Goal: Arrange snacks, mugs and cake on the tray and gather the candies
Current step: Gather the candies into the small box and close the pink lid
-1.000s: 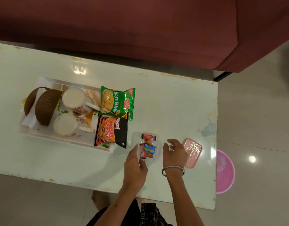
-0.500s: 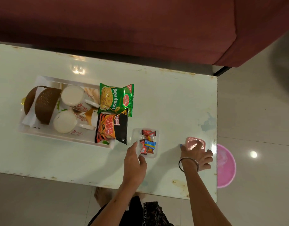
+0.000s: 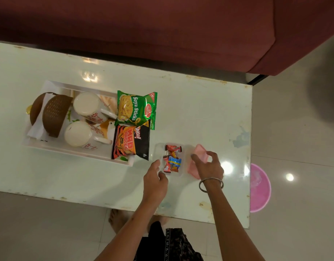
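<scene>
A maroon sofa (image 3: 162, 31) is seen across the far side, and in front of it a pale glossy table (image 3: 190, 113) is spread over a tiled floor. A pink basin (image 3: 260, 187) is set on the floor beyond the table's right edge. On the left part of the table a white tray (image 3: 72, 151) is laid. At the tray's left end a brown cake (image 3: 53, 114), cut in two pieces on white paper, is placed. Beside the cake two white mugs are stood: a far mug (image 3: 87, 105) and a near mug (image 3: 77, 135), their handles turned to the right. At the tray's right end a green packet (image 3: 137, 109) marked Soya Sticks and a black-and-orange packet (image 3: 131, 143) are laid, both overhanging the tray's rim. Just right of the tray a small clear container (image 3: 157, 153) is set on the table, and wrapped candies (image 3: 171, 160) are gathered inside it. A pink lid (image 3: 199, 155) is held tilted just right of the container by the right hand (image 3: 209, 164), whose fingers are curled round it; a metal bangle (image 3: 211, 184) is worn at that wrist. The left hand (image 3: 155, 178) is rested at the container's near left corner, its thumb and forefinger touching the container's edge and the other fingers loosely bent; whether the edge is actually pinched cannot be told.
</scene>
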Motion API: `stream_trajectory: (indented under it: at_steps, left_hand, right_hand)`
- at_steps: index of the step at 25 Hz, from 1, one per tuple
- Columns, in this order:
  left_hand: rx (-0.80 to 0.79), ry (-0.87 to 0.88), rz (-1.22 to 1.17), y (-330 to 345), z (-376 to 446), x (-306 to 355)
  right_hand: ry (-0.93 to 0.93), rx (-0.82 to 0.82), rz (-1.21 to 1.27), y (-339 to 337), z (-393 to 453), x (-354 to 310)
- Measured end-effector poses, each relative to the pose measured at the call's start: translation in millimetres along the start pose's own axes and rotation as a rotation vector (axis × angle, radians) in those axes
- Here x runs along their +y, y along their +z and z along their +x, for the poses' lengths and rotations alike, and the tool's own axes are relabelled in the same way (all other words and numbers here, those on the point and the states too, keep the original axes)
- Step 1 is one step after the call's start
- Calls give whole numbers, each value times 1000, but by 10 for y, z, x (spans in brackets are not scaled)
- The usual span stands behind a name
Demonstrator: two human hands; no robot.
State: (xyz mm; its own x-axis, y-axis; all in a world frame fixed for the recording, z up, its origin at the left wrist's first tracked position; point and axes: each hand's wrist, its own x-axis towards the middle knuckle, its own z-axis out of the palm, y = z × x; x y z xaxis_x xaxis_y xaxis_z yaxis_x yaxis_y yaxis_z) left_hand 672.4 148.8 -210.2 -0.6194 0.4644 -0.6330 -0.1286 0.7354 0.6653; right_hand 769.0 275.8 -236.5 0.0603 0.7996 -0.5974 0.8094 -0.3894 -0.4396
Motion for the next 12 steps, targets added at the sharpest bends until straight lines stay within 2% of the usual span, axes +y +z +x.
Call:
stream_trajectory:
  at_steps: [3,6,12]
  left_hand:
    - [24,-31,-10,2,17,-21]
    - [26,-29,2,1,22,-65]
    - [37,-12,-32,-29,18,-97]
  right_hand:
    - [-123,-43,-57,257,-253,-184]
    - [-198,64,-223,395,-436,-288]
    - [-360,162,-421,586,-562,-348]
